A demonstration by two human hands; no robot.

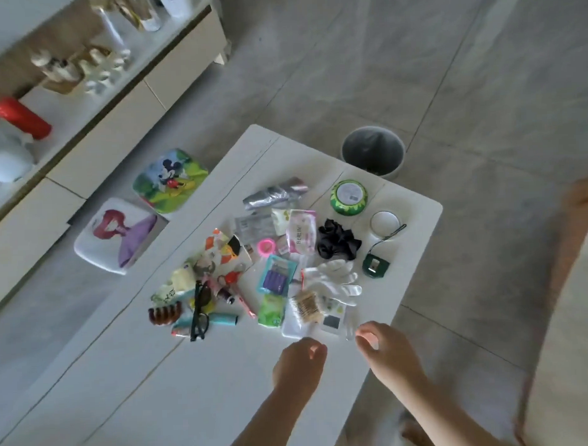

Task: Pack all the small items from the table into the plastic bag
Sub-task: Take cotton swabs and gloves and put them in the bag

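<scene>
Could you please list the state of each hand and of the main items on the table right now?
left hand: fingers curled, holding nothing clearly visible.
right hand: fingers curled at the clear bag's edge; grip unclear.
clear bag: flat on the table, some contents inside.
green tin: lid on.
black glasses: folded, lying on the pile.
white glove: lying flat.
bin: open, lined.

A smooth, matt white finish is shown by the table (205, 386); crinkled silver foil is seen in the pouch (274, 192) above centre; soft black cloth forms the scrunchie (338, 244); thin clear plastic — faintly glossy — makes up the gloves (338, 281); the green tin (349, 197) looks glossy.
</scene>
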